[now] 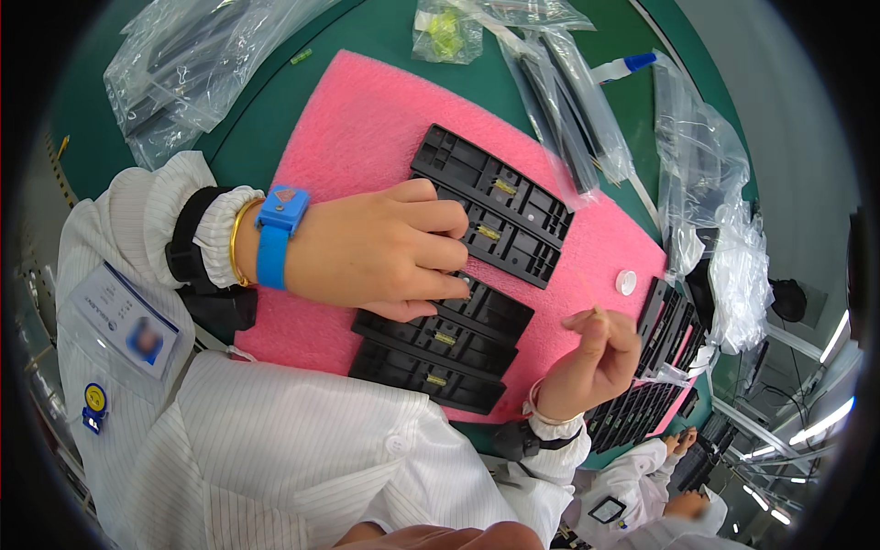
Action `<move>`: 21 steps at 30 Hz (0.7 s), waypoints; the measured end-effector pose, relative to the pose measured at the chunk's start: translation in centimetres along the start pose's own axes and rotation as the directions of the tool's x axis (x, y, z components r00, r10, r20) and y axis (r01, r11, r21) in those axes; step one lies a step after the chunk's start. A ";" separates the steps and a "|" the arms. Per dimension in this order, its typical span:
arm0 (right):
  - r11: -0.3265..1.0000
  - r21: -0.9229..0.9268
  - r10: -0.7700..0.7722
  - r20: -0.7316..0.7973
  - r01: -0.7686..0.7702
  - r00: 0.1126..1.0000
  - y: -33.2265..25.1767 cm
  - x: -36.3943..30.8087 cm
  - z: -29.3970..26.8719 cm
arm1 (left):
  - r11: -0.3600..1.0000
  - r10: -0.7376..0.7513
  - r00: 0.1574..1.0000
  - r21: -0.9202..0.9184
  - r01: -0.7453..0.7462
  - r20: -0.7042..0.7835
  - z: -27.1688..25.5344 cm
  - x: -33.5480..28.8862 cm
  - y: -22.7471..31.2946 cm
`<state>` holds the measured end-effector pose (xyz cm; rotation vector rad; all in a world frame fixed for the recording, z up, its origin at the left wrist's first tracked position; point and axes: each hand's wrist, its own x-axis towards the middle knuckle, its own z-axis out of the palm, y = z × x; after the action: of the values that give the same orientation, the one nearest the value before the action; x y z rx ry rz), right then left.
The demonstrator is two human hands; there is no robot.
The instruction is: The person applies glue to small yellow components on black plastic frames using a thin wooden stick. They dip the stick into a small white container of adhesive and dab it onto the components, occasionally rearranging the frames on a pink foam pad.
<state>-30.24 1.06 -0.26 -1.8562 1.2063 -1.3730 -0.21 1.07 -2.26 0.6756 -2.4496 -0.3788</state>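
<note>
- Far left: clear plastic bags (188, 69) w/ dark parts inside, shoved off the work area. Can't count what's in them.
- Left hand (385, 252), blue wrist strap (278, 234) plus gold bangle on that arm, lies flat over the row w/ fingers curled down on the middle black plastic part (486, 307). Looks like it's pinning the part so it won't slide. Not gripping, just pressing.
- Black parts sit side by side on the pink foam mat (367, 119), prob for padding. I count 5: 2 far of the hand, 3 near it, each w/ a small gold clip in the middle.
- Right hand (596, 353), just right of the row, pinches a thin pale stick (591, 298) btwn thumb and fingertips, tip up, held like a pen for fine work.
- Small white round cap (626, 281) on the foam, 1 only.
- Right edge: stacked black parts (674, 335) standing on edge, too many to count, more bags beyond.
</note>
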 end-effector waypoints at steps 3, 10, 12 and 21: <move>0.996 -0.060 0.055 -0.240 -0.071 0.969 1.1 1.9 -1.9 | 1.000 0.008 1.000 -0.009 -0.007 0.026 -0.3 0.1 0.0; 0.943 -0.289 0.065 -0.323 -0.164 0.944 5.9 3.1 -6.3 | 0.999 0.016 0.998 0.038 -0.018 0.053 -0.5 0.1 0.3; 0.932 -0.299 0.092 -0.345 -0.203 0.934 5.6 3.2 -5.6 | 0.998 0.021 0.998 0.052 -0.024 0.062 -0.6 0.2 0.3; 0.902 -0.368 0.113 -0.304 -0.227 0.946 5.5 3.6 -5.8 | 0.973 0.071 0.995 0.213 -0.084 0.067 -0.5 0.4 0.6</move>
<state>-37.23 -4.11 -1.15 -1.7956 1.8686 -1.3962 -0.43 1.34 -1.40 0.6630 -2.5888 -0.1031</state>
